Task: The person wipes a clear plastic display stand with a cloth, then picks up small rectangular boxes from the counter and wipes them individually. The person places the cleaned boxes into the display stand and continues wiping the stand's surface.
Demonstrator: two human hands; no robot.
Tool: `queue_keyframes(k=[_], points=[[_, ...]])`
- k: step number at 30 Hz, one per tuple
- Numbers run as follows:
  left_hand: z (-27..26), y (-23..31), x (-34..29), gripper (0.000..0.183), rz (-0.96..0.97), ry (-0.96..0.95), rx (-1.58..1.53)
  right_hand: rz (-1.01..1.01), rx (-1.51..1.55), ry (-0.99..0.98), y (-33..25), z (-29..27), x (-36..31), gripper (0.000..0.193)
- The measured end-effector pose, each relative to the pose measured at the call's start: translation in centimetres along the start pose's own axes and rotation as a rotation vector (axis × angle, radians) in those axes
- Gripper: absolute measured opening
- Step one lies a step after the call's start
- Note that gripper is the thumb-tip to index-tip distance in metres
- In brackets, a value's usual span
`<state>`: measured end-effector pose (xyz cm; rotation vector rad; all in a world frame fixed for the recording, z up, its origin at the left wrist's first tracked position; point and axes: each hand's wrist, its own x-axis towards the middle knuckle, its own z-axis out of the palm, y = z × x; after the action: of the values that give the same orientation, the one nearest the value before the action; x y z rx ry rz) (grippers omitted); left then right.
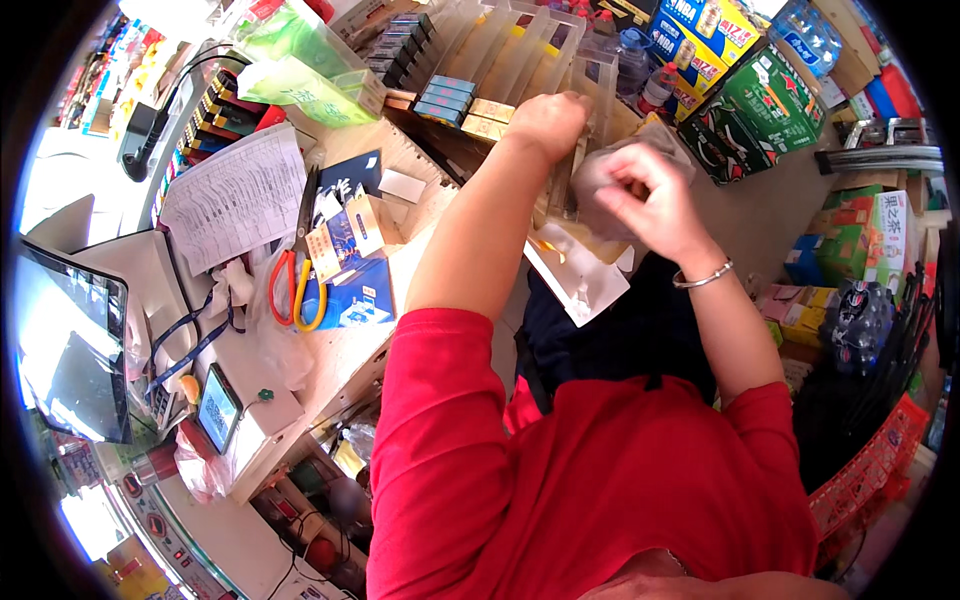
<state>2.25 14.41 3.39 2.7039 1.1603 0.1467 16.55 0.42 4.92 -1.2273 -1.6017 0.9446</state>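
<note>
My left hand (553, 122) is closed at the near edge of a clear plastic rack (505, 60) with long channels; what its fingers hold is hidden. Small blue boxes (445, 98) and gold boxes (488, 118) sit in the rack beside my left wrist. Bent and closed, my right hand (655, 200) grips a crumpled grey-brown cloth (607, 190), somewhat blurred. Below the cloth, above my lap, lies an open white carton (578, 275).
To the left, the wooden counter (425, 225) bears a written sheet (240, 195), scissors (310, 295) with red and yellow handles, and a phone (218, 408). A monitor (70, 345) stands far left. A green carton (755, 115) and a water bottle (657, 88) stand beyond my right hand.
</note>
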Motion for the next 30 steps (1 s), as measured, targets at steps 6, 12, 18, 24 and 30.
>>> queue_keyframes(k=[6,12,18,24,30], points=[[0.9,-0.5,0.0,0.012,0.038,0.09,-0.009,-0.306,-0.762,-0.414,0.1,1.3,1.2,0.025],[0.4,-0.1,-0.1,0.013,0.023,0.052,-0.032,-0.351,-0.838,-0.634,1.1,1.5,3.6,0.016],[0.5,-0.1,-0.2,0.013,0.026,0.052,-0.006,-0.35,-1.195,-0.756,-0.3,2.4,3.7,0.019],[0.4,0.2,-0.2,0.013,0.035,0.042,-0.001,-0.301,-1.237,-0.486,1.7,2.4,3.8,0.018],[0.6,-0.1,-0.3,0.013,0.029,0.036,0.014,-0.319,-1.1,-0.67,1.2,2.5,3.4,0.017]])
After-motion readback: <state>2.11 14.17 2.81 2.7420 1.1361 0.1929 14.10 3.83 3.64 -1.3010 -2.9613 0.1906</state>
